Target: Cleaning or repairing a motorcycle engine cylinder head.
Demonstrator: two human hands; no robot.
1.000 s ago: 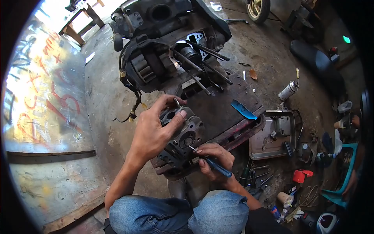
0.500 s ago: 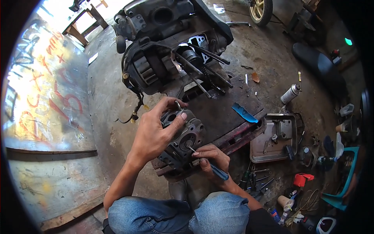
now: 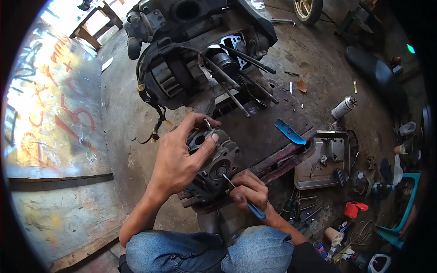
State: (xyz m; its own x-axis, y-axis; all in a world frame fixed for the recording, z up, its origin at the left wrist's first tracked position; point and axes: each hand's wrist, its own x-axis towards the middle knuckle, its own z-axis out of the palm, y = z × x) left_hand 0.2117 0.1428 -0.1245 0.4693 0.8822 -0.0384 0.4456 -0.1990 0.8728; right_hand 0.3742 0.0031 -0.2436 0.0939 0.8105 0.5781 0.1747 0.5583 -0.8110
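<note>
Hands at work: the left hand, partly spread with its thumb on the upper face and its fingers over the far edge, grips a grey metal engine casting with round openings; the right hand is closed around a slim screwdriver with a blue handle. From where I stand, the largest object is a dark, partly dismantled engine beyond the hands, with long metal studs slanting out toward the person and a round metal piston among them. Next in size comes a dark, flat-topped stand with a worn reddish edge; the casting sits on its near left end, in front of the person's knees in faded blue denim. To the right on the floor lie a long black seat and a shallow rectangular metal tray containing loose metal parts. Smaller again is a pale cylindrical spray can, upright beyond the tray. On the right part of the stand rests a torn bright-blue strip. Finest detail: the screwdriver's thin shaft points into a circular recess in the casting; whether the tip touches it, I cannot tell.
</note>
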